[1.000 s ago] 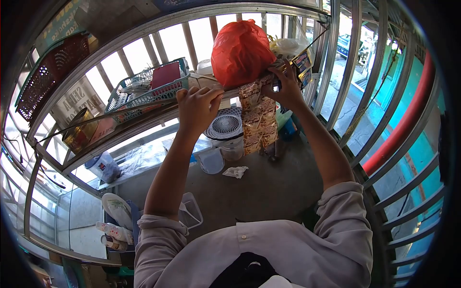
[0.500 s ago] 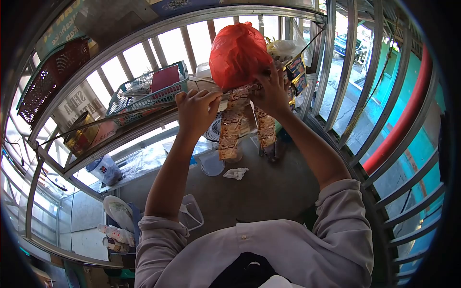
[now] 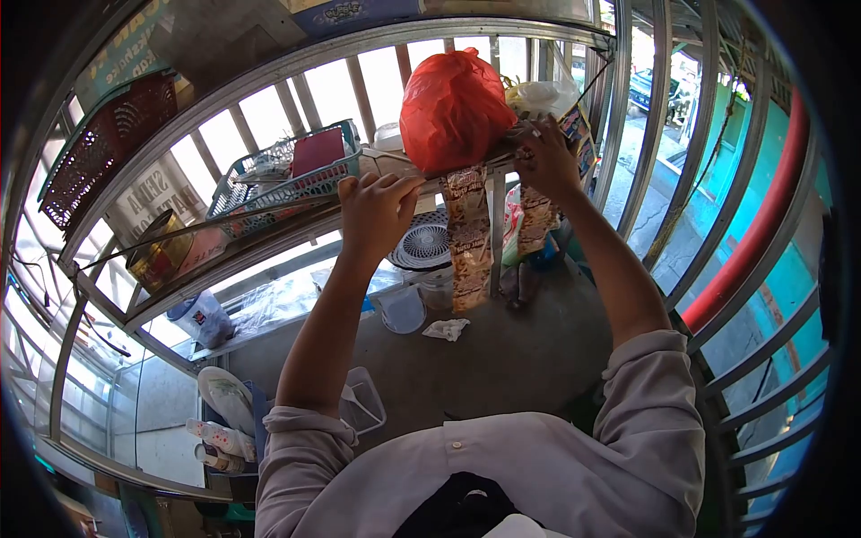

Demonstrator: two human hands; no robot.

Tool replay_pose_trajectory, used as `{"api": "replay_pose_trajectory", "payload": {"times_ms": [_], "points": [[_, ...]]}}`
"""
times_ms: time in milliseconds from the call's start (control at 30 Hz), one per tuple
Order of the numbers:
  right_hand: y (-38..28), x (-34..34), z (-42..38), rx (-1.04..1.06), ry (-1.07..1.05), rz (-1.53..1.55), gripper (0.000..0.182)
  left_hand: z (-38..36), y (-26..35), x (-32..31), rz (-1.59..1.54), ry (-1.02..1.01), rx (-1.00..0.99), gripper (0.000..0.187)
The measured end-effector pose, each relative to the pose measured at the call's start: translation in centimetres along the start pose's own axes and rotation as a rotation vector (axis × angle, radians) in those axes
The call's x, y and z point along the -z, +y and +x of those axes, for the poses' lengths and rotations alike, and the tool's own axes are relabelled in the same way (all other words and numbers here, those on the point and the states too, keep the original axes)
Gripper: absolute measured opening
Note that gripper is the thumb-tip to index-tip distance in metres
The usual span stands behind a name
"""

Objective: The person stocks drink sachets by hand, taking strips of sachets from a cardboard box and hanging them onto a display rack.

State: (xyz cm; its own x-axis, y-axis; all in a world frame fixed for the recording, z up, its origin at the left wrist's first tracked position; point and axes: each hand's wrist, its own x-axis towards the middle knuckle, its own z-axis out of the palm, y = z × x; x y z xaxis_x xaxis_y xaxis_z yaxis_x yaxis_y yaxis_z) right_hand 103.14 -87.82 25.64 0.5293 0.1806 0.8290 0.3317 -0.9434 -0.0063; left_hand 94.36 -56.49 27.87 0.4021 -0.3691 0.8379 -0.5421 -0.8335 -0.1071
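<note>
Up at the shelf, my right hand (image 3: 549,160) has its fingers curled at the top of a strip of brown sachets (image 3: 536,215), to the right of a red plastic bag (image 3: 456,108). Its fingertips are partly hidden. A longer sachet strip (image 3: 469,238) hangs over the shelf's front edge below the bag. My left hand (image 3: 380,211) is closed at that edge, left of the longer strip. What its fingers grip there is hidden.
On the shelf stand a teal basket (image 3: 242,202) with a red item and a gold tin (image 3: 154,249). Below are a dark round rack (image 3: 423,242), a clear tub (image 3: 403,309) and a crumpled white tissue (image 3: 446,330). Metal bars (image 3: 662,134) line the right side.
My right hand has shifted right, away from the longer strip, and both strips hang further right. The dark round rack shows more. My left hand stays almost where it was.
</note>
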Motion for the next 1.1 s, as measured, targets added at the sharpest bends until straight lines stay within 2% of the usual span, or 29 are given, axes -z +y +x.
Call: {"api": "replay_pose_trajectory", "payload": {"times_ms": [67, 100, 267, 333, 467, 533, 567, 633, 667, 700, 833, 867, 933, 967, 1000, 1067, 1100], "points": [[1.4, 0.1, 0.7, -0.046, -0.017, -0.108, 0.039, 0.1, 0.0, -0.1, -0.006, 0.01, -0.002, 0.014], [1.8, 0.7, 1.1, -0.065, -0.084, -0.162, 0.045, 0.1, -0.1, -0.1, -0.013, 0.018, -0.003, 0.014], [2.8, 1.7, 1.0, -0.12, -0.068, -0.192, 0.061, -0.2, -0.1, 0.0, -0.005, -0.047, 0.032, 0.019], [3.5, 1.4, 0.2, -0.097, 0.081, -0.027, 0.076, -0.3, -0.1, 0.1, 0.008, -0.081, 0.051, 0.021], [4.8, 1.4, -1.7, -0.132, 0.063, -0.009, 0.079, 0.5, 0.0, -0.6, 0.064, -0.115, 0.049, 0.033], [5.8, 1.1, -2.2, -0.193, 0.029, 0.067, 0.076, 1.7, 0.7, -1.2, 0.09, -0.11, 0.041, 0.036], [6.4, 0.9, -2.2, -0.175, 0.062, 0.083, 0.061, 2.5, 1.2, -1.7, 0.057, -0.15, 0.024, 0.039], [7.3, 0.7, -1.9, -0.22, 0.072, 0.097, 0.055, 4.4, 2.4, -3.5, 0.017, -0.192, 0.0, 0.042], [7.6, 0.6, -1.9, -0.255, 0.08, 0.114, 0.05, 5.6, 3.0, -4.8, -0.021, -0.2, -0.081, 0.044], [7.5, 1.2, -1.8, -0.19, 0.129, 0.05, 0.044, 6.6, 3.7, -6.1, -0.058, -0.208, -0.161, 0.046], [8.3, 2.1, -0.2, -0.136, 0.152, -0.163, 0.05, 10.6, 7.4, -10.4, -0.23, -0.328, -0.186, 0.052], [8.6, 2.4, 0.5, -0.14, 0.16, -0.17, 0.05, 11.4, 8.2, -11.6, -0.232, -0.324, -0.196, 0.052], [9.2, 2.6, 1.6, -0.007, 0.154, -0.193, 0.047, 12.5, 9.3, -14.2, -0.435, -0.243, -0.126, 0.054], [9.6, 2.6, 2.1, 0.039, 0.139, -0.218, 0.041, 12.8, 9.7, -15.1, -0.451, -0.181, -0.192, 0.051], [10.2, 2.4, 2.5, 0.033, 0.14, -0.223, 0.041, 13.1, 10.0, -15.2, -0.455, -0.182, -0.199, 0.051], [11.4, 2.0, 3.3, 0.052, 0.129, -0.248, 0.033, 13.4, 10.4, -15.2, -0.454, -0.313, -0.105, 0.047], [11.7, 2.3, 3.6, -0.042, 0.124, -0.173, 0.033, 13.2, 10.5, -15.2, -0.456, -0.314, -0.106, 0.047]]}}
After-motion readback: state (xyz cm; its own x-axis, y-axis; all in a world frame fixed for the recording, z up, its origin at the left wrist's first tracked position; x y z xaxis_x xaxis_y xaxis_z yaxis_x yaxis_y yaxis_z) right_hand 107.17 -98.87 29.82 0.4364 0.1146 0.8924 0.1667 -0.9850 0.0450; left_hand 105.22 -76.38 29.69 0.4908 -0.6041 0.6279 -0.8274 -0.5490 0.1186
